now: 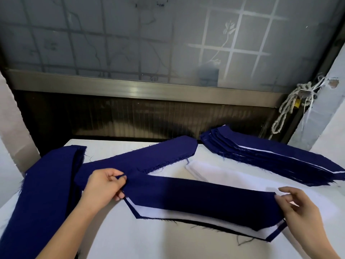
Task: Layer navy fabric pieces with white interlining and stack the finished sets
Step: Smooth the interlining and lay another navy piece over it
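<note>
A long navy fabric piece [201,195] lies across the white table [115,238], over a white interlining strip [168,214] whose edge shows along its near side, with another navy piece under that. My left hand [104,186] pinches the navy piece's left end. At the right end, my right hand [296,208] grips its edge with curled fingers. A stack of finished navy-and-white sets [270,159] lies at the back right. Loose navy pieces lie at the left [46,193], and one long piece [149,156] runs diagonally behind.
Loose white interlining pieces [201,171] lie between the held piece and the finished stack. A frosted window with a metal sill [141,88] stands behind the table. A bundle of cord [291,107] hangs at the right wall.
</note>
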`<state>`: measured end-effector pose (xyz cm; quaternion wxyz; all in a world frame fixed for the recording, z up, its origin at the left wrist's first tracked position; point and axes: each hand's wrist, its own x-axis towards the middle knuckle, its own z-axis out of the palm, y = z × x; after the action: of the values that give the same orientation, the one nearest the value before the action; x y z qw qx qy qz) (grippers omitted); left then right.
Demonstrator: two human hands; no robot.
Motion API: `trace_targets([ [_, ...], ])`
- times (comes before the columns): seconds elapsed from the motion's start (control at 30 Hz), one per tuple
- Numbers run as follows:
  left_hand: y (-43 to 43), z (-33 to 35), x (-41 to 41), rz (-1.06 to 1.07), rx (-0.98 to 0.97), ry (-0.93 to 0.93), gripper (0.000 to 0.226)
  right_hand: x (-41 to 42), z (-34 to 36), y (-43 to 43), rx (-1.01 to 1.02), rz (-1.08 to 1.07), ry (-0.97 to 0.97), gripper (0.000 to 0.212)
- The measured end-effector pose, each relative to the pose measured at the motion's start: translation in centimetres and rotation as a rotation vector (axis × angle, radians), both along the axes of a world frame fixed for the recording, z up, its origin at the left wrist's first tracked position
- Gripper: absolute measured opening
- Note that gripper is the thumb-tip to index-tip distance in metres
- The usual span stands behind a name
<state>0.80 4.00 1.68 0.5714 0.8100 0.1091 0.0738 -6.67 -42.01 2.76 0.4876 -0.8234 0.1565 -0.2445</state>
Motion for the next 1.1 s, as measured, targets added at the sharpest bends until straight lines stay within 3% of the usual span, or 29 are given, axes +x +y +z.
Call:
trace_targets([
  [0.07, -0.1, -0.2, -0.2, -0.049, 0.085, 0.045, 0.003, 0.0, -1.1, 0.0, 0.015, -0.031, 0.059, 0.016],
  [0.2, -0.2, -0.4, -0.8, -0.156, 0.345, 0.069, 0.012, 0.4, -1.8, 0.5, -0.178, -0.096, 0.126, 0.017],
  [0.47, -0.5, -0.3, -1.0, -0.189, 0.401, 0.056, 0.018, 0.2, -2.2, 1.0, -0.390, 0.026, 0.182, 0.029],
  [0.8, -0.3, -0.7, -0.8, -0.185, 0.325, 0.083, 0.020, 0.2, -2.7, -0.1, -0.092, -0.175, 0.012, 0.023],
  [1.1, -0.4, -0.8, -0.8, -0.213, 0.440, 0.058, 0.023, 0.5, -3.2, -0.4, -0.137, -0.199, 0.051, 0.022],
])
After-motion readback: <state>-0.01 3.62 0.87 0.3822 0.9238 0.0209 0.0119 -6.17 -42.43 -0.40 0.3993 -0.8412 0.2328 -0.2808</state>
